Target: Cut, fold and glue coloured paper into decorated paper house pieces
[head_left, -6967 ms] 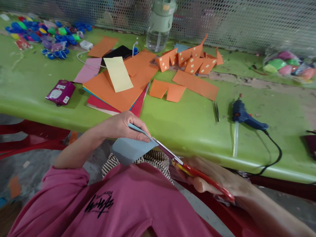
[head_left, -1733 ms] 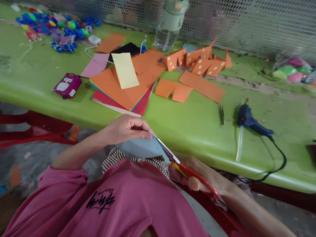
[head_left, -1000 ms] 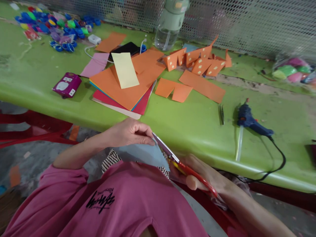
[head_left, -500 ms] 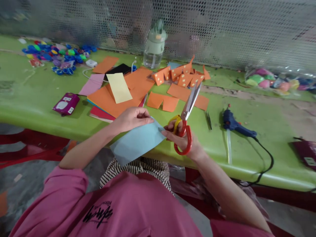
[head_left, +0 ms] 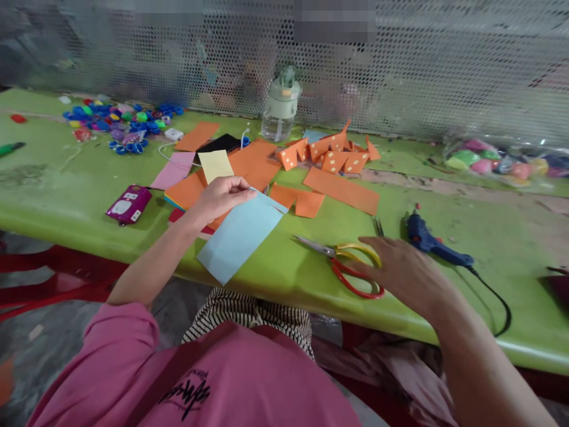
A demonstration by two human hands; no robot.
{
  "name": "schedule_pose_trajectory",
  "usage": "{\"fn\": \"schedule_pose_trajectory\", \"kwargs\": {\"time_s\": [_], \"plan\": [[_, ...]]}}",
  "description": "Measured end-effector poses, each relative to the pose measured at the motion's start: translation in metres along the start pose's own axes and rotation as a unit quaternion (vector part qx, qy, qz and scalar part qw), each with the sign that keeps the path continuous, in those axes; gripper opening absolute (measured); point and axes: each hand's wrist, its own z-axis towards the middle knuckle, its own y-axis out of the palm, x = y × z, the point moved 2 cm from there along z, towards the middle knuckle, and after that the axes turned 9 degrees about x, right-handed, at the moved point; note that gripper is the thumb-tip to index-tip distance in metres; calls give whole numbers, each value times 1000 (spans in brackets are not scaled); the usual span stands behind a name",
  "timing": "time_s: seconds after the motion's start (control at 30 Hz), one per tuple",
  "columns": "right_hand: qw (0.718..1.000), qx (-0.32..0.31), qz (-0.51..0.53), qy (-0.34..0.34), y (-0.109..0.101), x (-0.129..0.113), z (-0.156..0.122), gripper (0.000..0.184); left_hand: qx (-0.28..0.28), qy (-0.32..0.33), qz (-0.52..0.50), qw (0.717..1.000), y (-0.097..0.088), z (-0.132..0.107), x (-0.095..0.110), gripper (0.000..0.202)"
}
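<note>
Head camera: A light blue sheet (head_left: 244, 237) of paper slants over the near edge of a green bench (head_left: 66, 196), its top pinched between the thumb and fingers of the left hand (head_left: 224, 196). A narrow flap (head_left: 278, 206), apparently cut, points from the sheet toward 4 o'clock. Scissors (head_left: 328, 251) with yellow and red handles lie at the sheet's 4 o'clock, their loops by the right hand (head_left: 400, 267); blur makes it impossible to tell whether those fingers grip or merely hover. Dotted orange paper shapes (head_left: 336, 161) stand toward 2 o'clock, a blue glue gun (head_left: 429, 240) at 3. The step in hand looks like parking the tool; the next move seems to call for a steady left pinch and right fingers clear of the loops.
</note>
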Motion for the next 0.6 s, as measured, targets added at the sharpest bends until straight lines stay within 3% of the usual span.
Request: {"fn": "schedule_pose_trajectory", "kwargs": {"time_s": [0.1,0.17,0.23,0.4,0.5,0.57,0.6], "plan": [[985,97,140,8,-4,-37,18,51,-19,1,-16,1000,12,5,3,27],[959,72,273,-5,6,-64,35,53,-44,4,-21,999,22,7,2,27],[939,62,339,6,20,-81,50,47,-70,9,-14,997,30,8,0,26],[923,23,383,40,42,-83,67,33,-94,11,-8,996,34,17,-11,27],[921,60,379,60,45,-70,68,33,-26,8,25,999,19,47,-18,25],[917,104,377,77,46,-61,68,36,105,12,103,989,1,80,-24,17],[915,122,376,83,47,-57,67,38,143,11,123,982,-8,98,-27,15]]}}
